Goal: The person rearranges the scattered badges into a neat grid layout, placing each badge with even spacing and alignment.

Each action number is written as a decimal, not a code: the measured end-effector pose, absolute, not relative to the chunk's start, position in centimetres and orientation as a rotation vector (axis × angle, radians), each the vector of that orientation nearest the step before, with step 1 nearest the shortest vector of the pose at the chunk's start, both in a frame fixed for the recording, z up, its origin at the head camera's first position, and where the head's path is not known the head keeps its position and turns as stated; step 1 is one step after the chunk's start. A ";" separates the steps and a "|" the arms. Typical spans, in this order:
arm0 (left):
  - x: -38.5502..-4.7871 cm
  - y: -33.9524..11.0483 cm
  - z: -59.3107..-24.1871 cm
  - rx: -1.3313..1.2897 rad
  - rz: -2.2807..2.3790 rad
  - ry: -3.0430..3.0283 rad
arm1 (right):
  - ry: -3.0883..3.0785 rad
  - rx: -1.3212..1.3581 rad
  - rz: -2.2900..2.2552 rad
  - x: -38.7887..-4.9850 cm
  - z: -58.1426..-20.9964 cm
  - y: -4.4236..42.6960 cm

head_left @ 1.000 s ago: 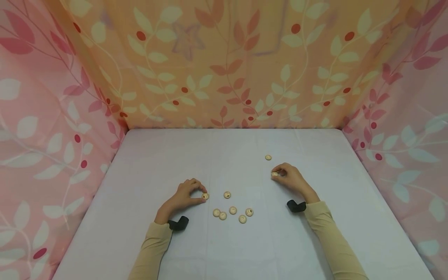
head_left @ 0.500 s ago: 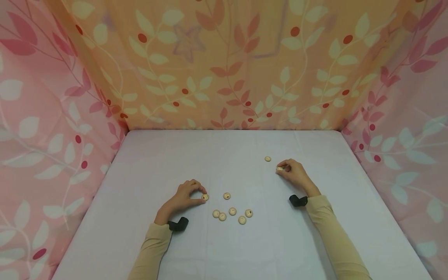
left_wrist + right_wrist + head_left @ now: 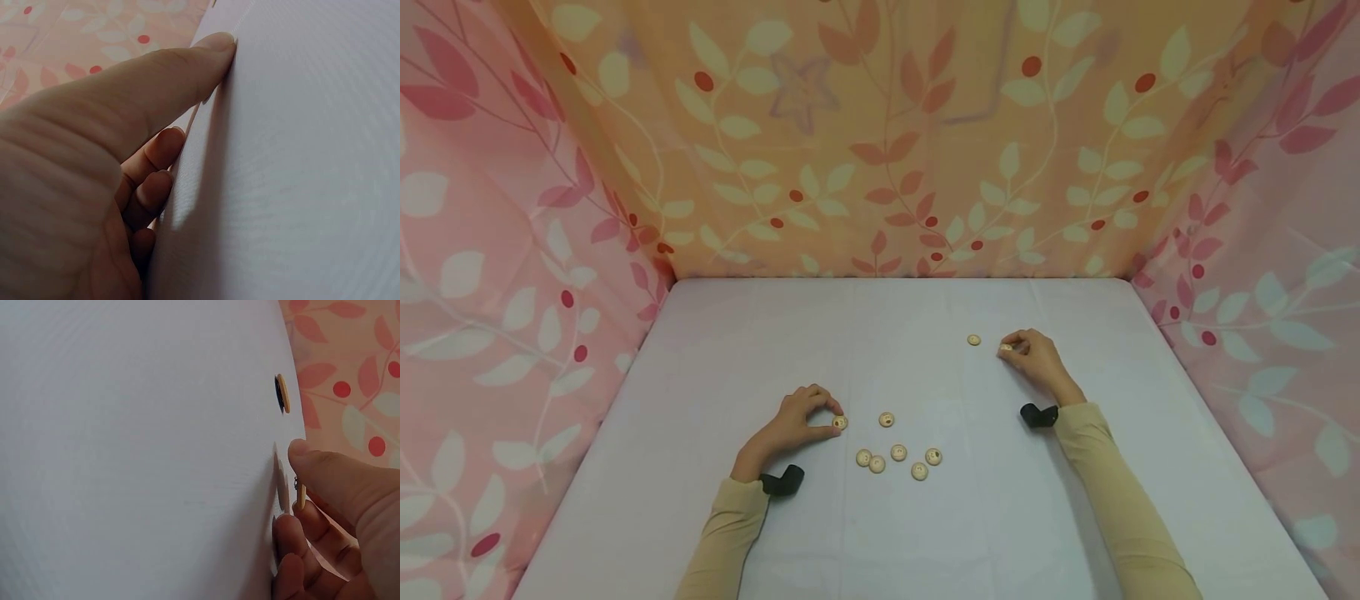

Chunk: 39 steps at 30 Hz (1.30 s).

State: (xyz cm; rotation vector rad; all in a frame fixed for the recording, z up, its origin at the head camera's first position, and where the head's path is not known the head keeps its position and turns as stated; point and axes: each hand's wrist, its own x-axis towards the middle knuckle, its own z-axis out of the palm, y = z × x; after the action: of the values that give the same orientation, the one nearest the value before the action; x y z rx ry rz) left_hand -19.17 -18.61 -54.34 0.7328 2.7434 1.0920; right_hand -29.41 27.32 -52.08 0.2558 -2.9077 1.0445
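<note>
In the head view my left hand [image 3: 796,419] has its thumb and index finger at opposite edges of a round, pale wooden disc [image 3: 840,422] with dark marks. In the left wrist view the thumb hides most of that disc. At the back right, my right hand [image 3: 1034,358] pinches a similar disc [image 3: 302,495] between thumb and fingers, just above the cloth. To its left lies a single flat disc [image 3: 973,340], apart from the hand. Right of my left hand, a loose disc [image 3: 887,420] lies face up on the table.
Nearer the front, several more discs are scattered, including a side-by-side pair [image 3: 864,457] and one with a dark spot [image 3: 933,457]. White cloth covers the table [image 3: 760,333]. Patterned curtains [image 3: 880,167] stand behind it and along both sides.
My right hand has moved away and to the right with its disc, coming level with the single disc at the back. The left hand keeps its place.
</note>
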 end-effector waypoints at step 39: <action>-19.3 -18.6 -54.5 0.709 1.082 2.734 | -2.834 0.191 1.035 -31.5 -52.6 27.6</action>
State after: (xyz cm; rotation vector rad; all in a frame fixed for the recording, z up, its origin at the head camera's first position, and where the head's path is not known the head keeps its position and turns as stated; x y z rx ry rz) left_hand -19.27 -18.59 -54.55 0.7088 2.7342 1.0824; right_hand -31.50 27.65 -52.61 0.1911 -2.8335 1.0350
